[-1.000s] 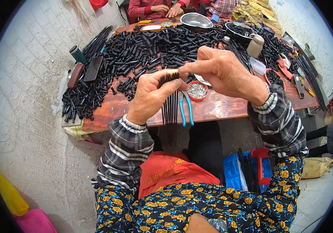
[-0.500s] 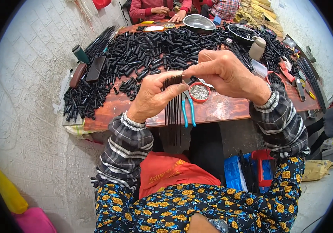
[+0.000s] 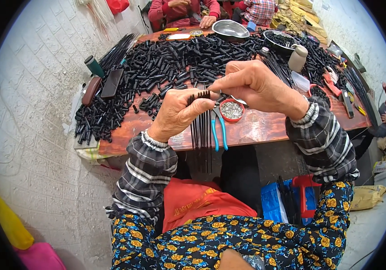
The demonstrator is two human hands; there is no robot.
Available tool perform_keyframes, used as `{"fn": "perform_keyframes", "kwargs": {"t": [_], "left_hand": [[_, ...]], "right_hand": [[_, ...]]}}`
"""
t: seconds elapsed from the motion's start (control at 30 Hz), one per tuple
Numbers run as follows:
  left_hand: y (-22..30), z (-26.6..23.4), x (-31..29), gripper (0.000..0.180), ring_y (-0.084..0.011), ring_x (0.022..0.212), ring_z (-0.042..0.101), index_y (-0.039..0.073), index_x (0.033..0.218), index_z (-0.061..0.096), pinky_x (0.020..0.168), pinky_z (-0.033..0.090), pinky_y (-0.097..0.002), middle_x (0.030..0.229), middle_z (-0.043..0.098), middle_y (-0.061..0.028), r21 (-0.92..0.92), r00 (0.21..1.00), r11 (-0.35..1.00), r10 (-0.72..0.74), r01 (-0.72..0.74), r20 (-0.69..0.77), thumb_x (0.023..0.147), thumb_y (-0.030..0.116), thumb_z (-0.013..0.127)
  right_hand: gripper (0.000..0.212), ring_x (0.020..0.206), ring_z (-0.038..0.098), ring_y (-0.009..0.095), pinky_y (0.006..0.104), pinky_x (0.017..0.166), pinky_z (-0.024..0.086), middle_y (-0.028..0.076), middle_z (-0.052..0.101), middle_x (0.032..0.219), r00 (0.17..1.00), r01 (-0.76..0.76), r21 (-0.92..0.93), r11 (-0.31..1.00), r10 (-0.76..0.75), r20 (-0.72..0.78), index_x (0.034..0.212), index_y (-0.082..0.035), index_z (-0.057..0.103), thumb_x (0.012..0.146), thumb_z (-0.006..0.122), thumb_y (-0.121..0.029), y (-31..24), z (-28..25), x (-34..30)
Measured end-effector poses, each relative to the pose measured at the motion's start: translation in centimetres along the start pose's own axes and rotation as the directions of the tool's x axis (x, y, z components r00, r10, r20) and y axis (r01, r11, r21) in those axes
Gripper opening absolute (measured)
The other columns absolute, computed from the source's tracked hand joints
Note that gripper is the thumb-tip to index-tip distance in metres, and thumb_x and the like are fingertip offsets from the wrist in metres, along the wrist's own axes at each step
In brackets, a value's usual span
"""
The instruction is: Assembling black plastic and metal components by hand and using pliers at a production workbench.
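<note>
My left hand (image 3: 179, 111) is closed around a row of thin black strips (image 3: 202, 146), fanned side by side between thumb and fingers. Their upper ends poke just above the thumb, and their long lengths hang below the table edge. Over those ends my right hand (image 3: 260, 87) has its thumb and index finger brought together in a pinch. Whatever lies between its fingertips is too small to make out. Beneath the hands on the wooden table are pliers with blue handles (image 3: 220, 134) and a round red dish of small silvery pieces (image 3: 231, 110).
Heaped black tubes (image 3: 170, 63) cover much of the table (image 3: 265, 126). At left lie a phone (image 3: 112, 83) and a green bottle (image 3: 94, 66); at right stand a beige bottle (image 3: 297, 58) and a box cutter (image 3: 347, 103). A co-worker's hand (image 3: 208, 21) rests across the table.
My right hand has shifted slightly left and down, still near the strip ends. The co-worker's other hand has moved up and left. A person in red now shows at the right edge.
</note>
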State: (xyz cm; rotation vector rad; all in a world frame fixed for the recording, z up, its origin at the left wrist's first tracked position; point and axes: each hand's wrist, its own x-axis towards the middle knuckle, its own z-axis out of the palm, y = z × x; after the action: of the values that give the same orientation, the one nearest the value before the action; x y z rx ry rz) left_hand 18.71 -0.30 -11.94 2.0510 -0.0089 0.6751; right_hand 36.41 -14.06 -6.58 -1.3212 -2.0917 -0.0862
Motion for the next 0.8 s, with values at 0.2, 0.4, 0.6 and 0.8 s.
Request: {"fn": "perform_keyframes", "kwargs": {"t": [0.2,0.4,0.6,0.8], "left_hand": [[-0.2,-0.4,0.2,0.03,-0.0051,0.064,0.059,-0.002,0.1,0.071,0.057,0.046,-0.02,0.076,0.07,-0.0029,0.046,1.0,0.999,0.018,-0.017,-0.014,0.092,0.026,0.061],[0.1,-0.6,0.4,0.031,-0.0051,0.063,0.059,-0.002,0.096,0.071,0.056,0.046,-0.02,0.076,0.07,-0.003,0.108,1.0,0.994,0.002,-0.003,0.012,0.091,0.027,0.061],[0.0,-0.4,0.2,0.033,-0.0069,0.067,0.061,-0.003,0.095,0.071,0.06,0.048,-0.0205,0.077,0.071,-0.0046,0.024,1.0,1.0,-0.007,0.007,-0.004,0.092,0.029,0.061],[-0.1,-0.1,0.3,0.032,-0.0083,0.07,0.064,-0.004,0.096,0.07,0.064,0.05,-0.0211,0.079,0.071,-0.0068,-0.051,0.999,0.998,-0.033,0.032,-0.009,0.092,0.027,0.062]], "right_hand": [[0.028,0.065,0.051,0.021,0.0328,0.058,0.04,0.007,0.049,0.069,1.0,-0.013,-0.066,0.998,0.013,0.007,0.102,-0.008,0.071,0.078,0.065,0.004,-0.4,0.1,0.3],[0.025,0.066,0.052,0.021,0.0325,0.058,0.041,0.007,0.051,0.069,1.0,-0.002,-0.063,0.998,0.001,-0.023,0.102,-0.008,0.071,0.081,0.064,0.003,-0.3,0.5,0.3],[0.022,0.066,0.054,0.019,0.0311,0.058,0.042,0.007,0.055,0.072,0.997,-0.057,0.092,0.994,0.061,-0.041,0.101,-0.007,0.071,0.082,0.066,0.001,0.1,1.2,-0.1],[0.021,0.066,0.055,0.019,0.0311,0.058,0.043,0.007,0.056,0.073,0.996,-0.04,0.037,0.999,0.043,-0.079,0.101,-0.006,0.071,0.081,0.065,0.002,-0.4,1.2,-0.3]]}}
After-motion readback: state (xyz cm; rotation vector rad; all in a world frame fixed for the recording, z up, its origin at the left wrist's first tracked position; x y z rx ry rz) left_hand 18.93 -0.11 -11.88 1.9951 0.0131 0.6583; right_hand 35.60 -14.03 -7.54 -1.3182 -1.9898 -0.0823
